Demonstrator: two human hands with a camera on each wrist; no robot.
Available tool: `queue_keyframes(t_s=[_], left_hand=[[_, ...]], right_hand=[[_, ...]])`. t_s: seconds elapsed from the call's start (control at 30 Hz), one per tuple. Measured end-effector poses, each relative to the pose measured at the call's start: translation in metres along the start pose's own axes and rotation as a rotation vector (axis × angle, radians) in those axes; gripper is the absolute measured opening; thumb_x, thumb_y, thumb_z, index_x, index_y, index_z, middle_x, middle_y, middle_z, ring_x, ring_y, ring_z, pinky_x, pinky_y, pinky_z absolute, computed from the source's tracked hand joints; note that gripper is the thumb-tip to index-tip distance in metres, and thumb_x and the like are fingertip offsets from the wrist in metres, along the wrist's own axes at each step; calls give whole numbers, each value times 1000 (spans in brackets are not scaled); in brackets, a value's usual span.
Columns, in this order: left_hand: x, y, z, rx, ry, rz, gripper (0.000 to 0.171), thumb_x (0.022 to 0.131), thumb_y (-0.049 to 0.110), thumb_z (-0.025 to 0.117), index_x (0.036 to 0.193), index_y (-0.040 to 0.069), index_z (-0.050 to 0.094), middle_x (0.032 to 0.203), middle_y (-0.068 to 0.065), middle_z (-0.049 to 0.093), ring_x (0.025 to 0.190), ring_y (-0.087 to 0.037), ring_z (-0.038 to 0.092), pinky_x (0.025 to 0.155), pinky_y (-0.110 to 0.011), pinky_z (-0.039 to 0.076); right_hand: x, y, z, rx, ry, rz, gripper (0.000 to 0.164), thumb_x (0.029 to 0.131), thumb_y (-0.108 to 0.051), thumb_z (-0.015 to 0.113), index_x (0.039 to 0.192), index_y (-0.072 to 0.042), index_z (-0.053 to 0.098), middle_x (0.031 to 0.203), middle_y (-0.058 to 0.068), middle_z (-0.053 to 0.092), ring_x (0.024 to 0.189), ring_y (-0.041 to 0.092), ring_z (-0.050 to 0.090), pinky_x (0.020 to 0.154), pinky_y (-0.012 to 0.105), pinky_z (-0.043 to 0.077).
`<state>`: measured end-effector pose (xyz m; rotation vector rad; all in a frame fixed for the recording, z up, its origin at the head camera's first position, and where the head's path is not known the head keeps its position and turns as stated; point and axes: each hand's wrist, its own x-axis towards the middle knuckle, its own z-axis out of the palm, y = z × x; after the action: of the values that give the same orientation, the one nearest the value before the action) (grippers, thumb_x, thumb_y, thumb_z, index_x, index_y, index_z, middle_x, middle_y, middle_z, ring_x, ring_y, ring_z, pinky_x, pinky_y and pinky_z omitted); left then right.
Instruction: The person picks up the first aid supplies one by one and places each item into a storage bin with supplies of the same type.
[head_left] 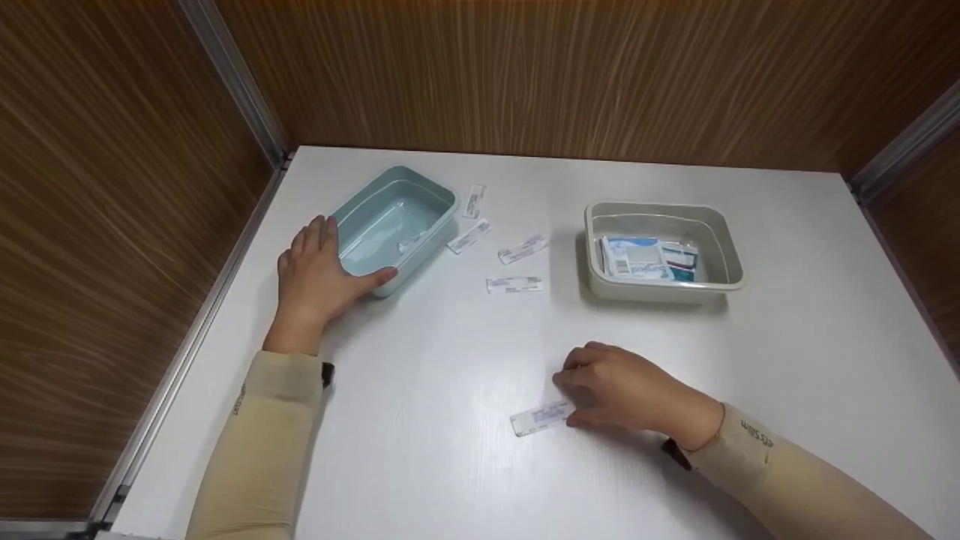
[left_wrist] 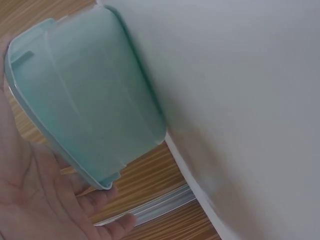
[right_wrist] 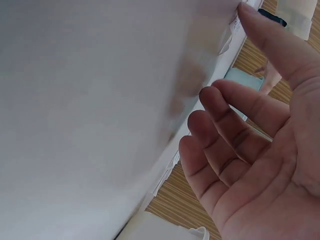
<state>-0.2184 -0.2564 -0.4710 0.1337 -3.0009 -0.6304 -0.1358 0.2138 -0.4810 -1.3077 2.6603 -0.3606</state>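
Note:
At the near end of the blue-green plastic bin [head_left: 442, 232], my left hand [head_left: 311, 277] rests on the rim, thumb along the near corner and fingers over the left side. The left wrist view shows its fingers loosely spread beside the bin wall [left_wrist: 100, 95]. A small white printed packet [head_left: 540, 418], like a wrapped adhesive bandage, lies flat on the near table. My right hand [head_left: 619, 386] is at its right end, the thumb touching or just over it. In the right wrist view, this hand's fingers [right_wrist: 207, 130] are loosely bent, apart from the thumb, with nothing between them.
Several similar wrapped bandages, one of them a packet [head_left: 514, 285] lying level, are scattered right of the blue-green bin. Another packet [head_left: 410, 241] lies inside it. A beige bin [head_left: 660, 292] at right holds boxes, one a white-and-blue box [head_left: 637, 259]. Wood-grain panels [head_left: 525, 82] enclose the white table.

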Motion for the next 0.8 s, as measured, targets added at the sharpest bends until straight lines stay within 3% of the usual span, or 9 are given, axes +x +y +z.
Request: queue_keyframes(t_s=[0.23, 0.5, 0.8], left_hand=[[-1, 0, 0, -35, 7, -3, 149, 82, 90, 77, 179, -4, 14, 186, -30, 21, 171, -52, 22, 134, -79, 20], [-6, -2, 2, -37, 6, -9, 149, 82, 90, 78, 179, -4, 15, 186, -29, 23, 171, -52, 24, 133, -79, 21], [-2, -1, 1, -38, -6, -13, 151, 81, 94, 76, 179, -3, 15, 187, -29, 19, 172, -53, 21, 134, -79, 18]], right_hand=[[2, 1, -1, 36, 15, -23, 32, 86, -23, 100, 113, -11, 90, 108, 0, 81, 100, 18, 74, 92, 39, 65], [3, -1, 3, 97, -7, -8, 25, 86, -18, 100, 108, -12, 91, 100, -4, 82, 93, 12, 72, 89, 37, 65], [6, 1, 0, 153, -26, 43, 27, 86, -17, 99, 110, -10, 89, 105, -3, 82, 97, 13, 72, 93, 38, 65]])
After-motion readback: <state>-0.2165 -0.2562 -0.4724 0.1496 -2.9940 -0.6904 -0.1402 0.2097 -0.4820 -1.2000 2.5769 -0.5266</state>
